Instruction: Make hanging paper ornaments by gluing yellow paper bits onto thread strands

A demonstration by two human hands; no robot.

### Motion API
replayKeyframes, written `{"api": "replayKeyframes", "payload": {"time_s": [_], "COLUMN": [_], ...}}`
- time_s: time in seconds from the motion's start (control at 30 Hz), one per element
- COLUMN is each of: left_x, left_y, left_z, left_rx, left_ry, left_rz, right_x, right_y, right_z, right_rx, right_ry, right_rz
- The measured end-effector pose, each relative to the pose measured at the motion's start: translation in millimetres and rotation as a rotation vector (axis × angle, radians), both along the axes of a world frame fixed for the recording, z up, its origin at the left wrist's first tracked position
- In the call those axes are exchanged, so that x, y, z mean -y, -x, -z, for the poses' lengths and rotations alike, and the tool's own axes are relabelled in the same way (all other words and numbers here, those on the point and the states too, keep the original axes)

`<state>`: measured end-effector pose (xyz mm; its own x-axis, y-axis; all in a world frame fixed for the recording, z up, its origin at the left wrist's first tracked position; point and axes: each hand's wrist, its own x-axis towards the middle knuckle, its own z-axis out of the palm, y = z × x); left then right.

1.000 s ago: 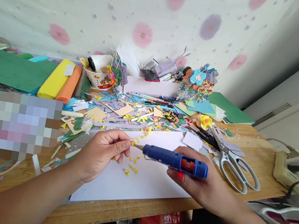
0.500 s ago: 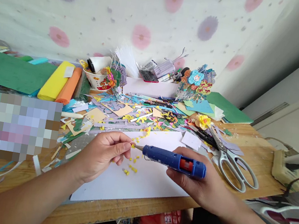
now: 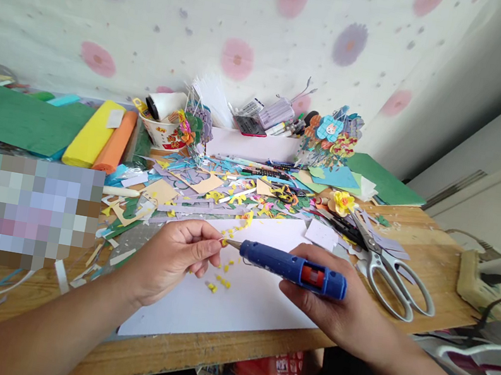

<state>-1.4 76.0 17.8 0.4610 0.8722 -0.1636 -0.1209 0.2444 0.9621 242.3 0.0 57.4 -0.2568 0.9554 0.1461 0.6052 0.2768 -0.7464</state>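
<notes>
My right hand (image 3: pixel 326 296) is wrapped round a blue hot glue gun (image 3: pixel 288 265), its metal nozzle pointing left. With thumb and forefinger, my left hand (image 3: pixel 186 253) pinches a small yellow piece (image 3: pixel 224 242), perhaps paper. The nozzle tip meets this piece or is very close to it; I cannot tell which. Beneath both hands lies a white sheet of paper (image 3: pixel 190 318). Several small yellow bits (image 3: pixel 220 282) are scattered on the sheet between my hands.
Grey-handled scissors (image 3: pixel 392 275) lie at the right, beside a yellow paper flower (image 3: pixel 342 203). Paper scraps (image 3: pixel 203 185) cover the middle of the wooden table (image 3: pixel 438 241). Behind stand a paper tub (image 3: pixel 166 135) and a bunch of paper flowers (image 3: pixel 331 134). A power strip (image 3: pixel 477 283) is at far right.
Both hands keep almost the same pose, the glue gun's nozzle still at the small yellow piece. The view has shifted very slightly.
</notes>
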Motion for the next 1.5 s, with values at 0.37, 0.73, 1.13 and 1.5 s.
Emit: {"api": "replayKeyframes", "payload": {"time_s": [0.37, 0.73, 1.13, 1.5], "left_x": [1.2, 2.0, 1.6, -1.8], "left_y": [-0.8, -0.8, -0.7, 1.1], "left_z": [-3.4, -2.7, -3.8, -3.7], "left_rx": [-0.027, -0.034, -0.060, -0.077], "left_ry": [-0.003, -0.012, -0.047, -0.026], "left_rz": [-0.022, -0.031, -0.027, -0.055], "right_x": [0.3, 0.0, -1.6, -3.0], "right_y": [2.2, 3.2, 2.4, -20.2], "right_z": [0.2, 0.1, -2.5, -2.5], "right_rx": [0.031, 0.047, 0.079, 0.204], "right_ry": [-0.007, -0.019, 0.007, -0.036], "right_rz": [-0.009, -0.015, -0.015, 0.019]}}
